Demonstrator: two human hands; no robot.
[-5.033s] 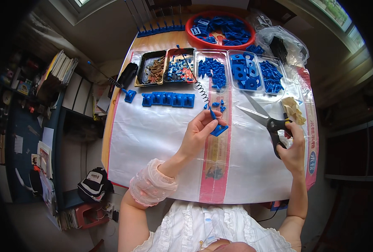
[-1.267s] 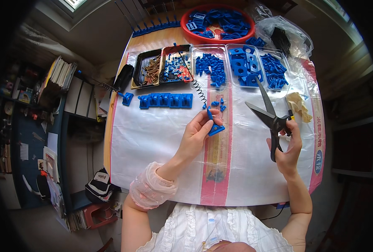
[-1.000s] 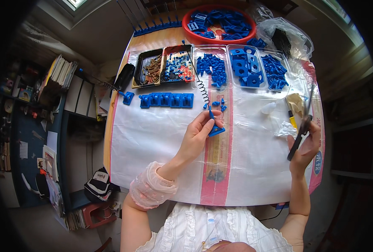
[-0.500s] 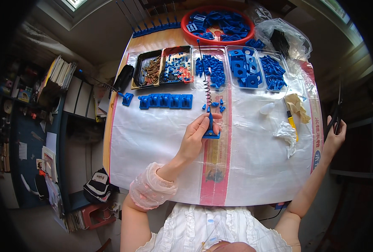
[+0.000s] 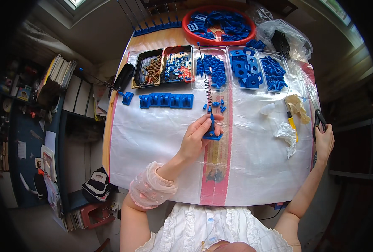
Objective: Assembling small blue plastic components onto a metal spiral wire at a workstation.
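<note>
My left hand [image 5: 196, 133] pinches a blue plastic piece [image 5: 213, 134] with a square base and a cone, over the middle of the table. From the cone a black coil spring [image 5: 208, 93] rises, running on into a thin straight wire with a blue tip. At the right edge of the table my right hand [image 5: 325, 141] is closed round the black handles of a pair of scissors [image 5: 318, 116], whose blades point away from me. Several small blue cones [image 5: 222, 105] lie just beyond my left hand. Left of them stands a row of blue bases [image 5: 165, 101].
Farther back are a black tray of screws [image 5: 150, 69], a tray of nuts [image 5: 177, 67] and clear boxes of blue parts [image 5: 247, 69]. Behind them sits a red basin [image 5: 253, 31]. A yellow-handled tool [image 5: 293, 126] and crumpled tissue [image 5: 285, 136] lie on the right. Finished-looking spring pieces [image 5: 157, 28] stand far left.
My right hand has moved left with the scissors, from beyond the table's right side to its edge. My left hand keeps its hold on the blue spring piece, almost unmoved.
</note>
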